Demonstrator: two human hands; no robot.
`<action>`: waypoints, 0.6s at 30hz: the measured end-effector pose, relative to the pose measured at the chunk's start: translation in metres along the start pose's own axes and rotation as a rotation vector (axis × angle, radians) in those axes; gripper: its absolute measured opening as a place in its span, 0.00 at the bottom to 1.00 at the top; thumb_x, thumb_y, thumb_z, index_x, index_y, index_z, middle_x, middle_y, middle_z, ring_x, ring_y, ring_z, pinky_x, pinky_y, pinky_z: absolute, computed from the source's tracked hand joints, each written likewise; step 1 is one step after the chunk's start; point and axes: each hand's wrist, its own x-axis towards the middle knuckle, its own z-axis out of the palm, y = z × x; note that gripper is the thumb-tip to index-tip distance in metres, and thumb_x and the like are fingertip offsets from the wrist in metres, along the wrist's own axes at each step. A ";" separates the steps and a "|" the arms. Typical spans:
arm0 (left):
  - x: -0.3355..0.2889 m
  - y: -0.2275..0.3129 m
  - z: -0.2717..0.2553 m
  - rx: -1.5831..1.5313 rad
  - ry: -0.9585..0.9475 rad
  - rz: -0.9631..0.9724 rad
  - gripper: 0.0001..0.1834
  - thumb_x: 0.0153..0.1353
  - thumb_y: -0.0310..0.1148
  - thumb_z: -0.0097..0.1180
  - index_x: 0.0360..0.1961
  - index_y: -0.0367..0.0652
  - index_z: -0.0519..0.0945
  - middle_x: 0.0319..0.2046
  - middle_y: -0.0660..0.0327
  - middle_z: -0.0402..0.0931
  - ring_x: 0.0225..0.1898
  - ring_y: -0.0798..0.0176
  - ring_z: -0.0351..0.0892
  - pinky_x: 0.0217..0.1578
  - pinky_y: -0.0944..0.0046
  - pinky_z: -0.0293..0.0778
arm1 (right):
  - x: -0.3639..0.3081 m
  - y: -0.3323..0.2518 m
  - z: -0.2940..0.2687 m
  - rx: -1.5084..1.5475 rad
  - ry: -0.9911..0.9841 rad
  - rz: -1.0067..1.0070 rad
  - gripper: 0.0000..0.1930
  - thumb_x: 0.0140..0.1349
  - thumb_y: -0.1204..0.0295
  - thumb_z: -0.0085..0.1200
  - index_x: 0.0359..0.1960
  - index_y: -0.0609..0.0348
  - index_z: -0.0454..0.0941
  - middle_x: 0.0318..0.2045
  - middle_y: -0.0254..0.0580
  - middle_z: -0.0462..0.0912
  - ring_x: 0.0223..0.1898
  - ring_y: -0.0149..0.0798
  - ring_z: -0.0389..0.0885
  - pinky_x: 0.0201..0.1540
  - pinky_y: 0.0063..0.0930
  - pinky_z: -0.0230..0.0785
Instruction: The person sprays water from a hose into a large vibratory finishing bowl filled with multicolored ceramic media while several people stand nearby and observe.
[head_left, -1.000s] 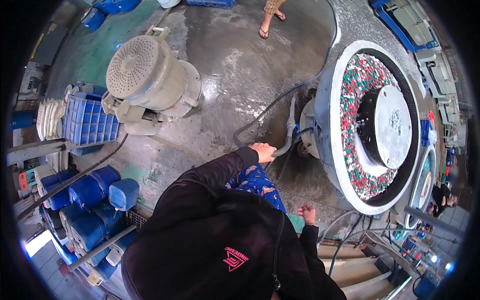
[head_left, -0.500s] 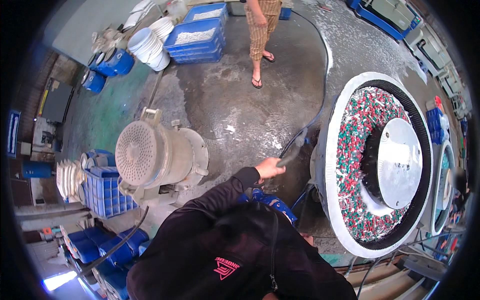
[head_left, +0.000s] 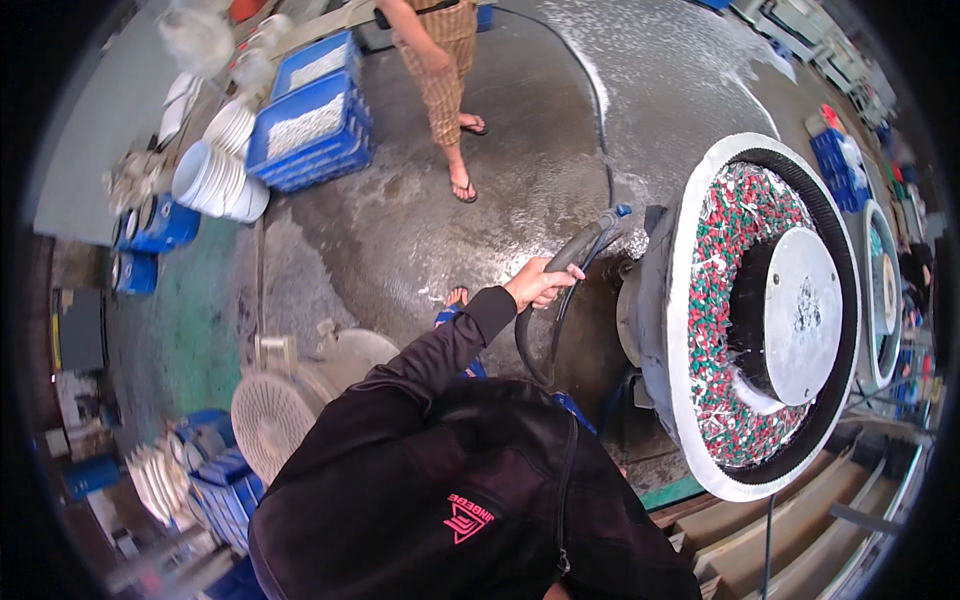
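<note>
One hand (head_left: 535, 285) around hose (head_left: 575, 255)

Blue crates (head_left: 310, 125) and stacked white bowls (head_left: 215, 180) are seen far left, a bystander's sandalled feet (head_left: 463, 185) nearby.

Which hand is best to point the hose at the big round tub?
Left. The left hand grips the black hose right beside the tub; the right hand is not in view.
</note>
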 end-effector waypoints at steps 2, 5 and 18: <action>0.007 0.022 -0.026 -0.022 -0.037 -0.002 0.10 0.52 0.29 0.49 0.37 0.42 0.72 0.08 0.76 0.50 0.07 0.81 0.46 0.08 0.76 0.43 | 0.023 0.042 0.021 0.062 0.081 0.008 0.09 0.52 0.70 0.46 0.34 0.56 0.74 0.23 0.47 0.78 0.25 0.38 0.77 0.23 0.32 0.70; 0.016 0.042 -0.053 -0.055 -0.125 -0.013 0.09 0.52 0.31 0.49 0.36 0.41 0.71 0.08 0.75 0.50 0.06 0.81 0.46 0.08 0.76 0.43 | 0.009 0.041 0.083 -0.210 0.108 -0.102 0.10 0.53 0.65 0.48 0.31 0.57 0.74 0.23 0.45 0.78 0.25 0.37 0.77 0.25 0.33 0.70; 0.069 0.139 -0.123 -0.071 -0.095 -0.027 0.07 0.55 0.35 0.50 0.30 0.44 0.72 0.08 0.76 0.52 0.07 0.82 0.48 0.07 0.77 0.44 | -0.128 -0.228 0.248 0.044 0.186 0.028 0.15 0.53 0.58 0.51 0.32 0.57 0.72 0.25 0.44 0.78 0.21 0.37 0.76 0.21 0.31 0.69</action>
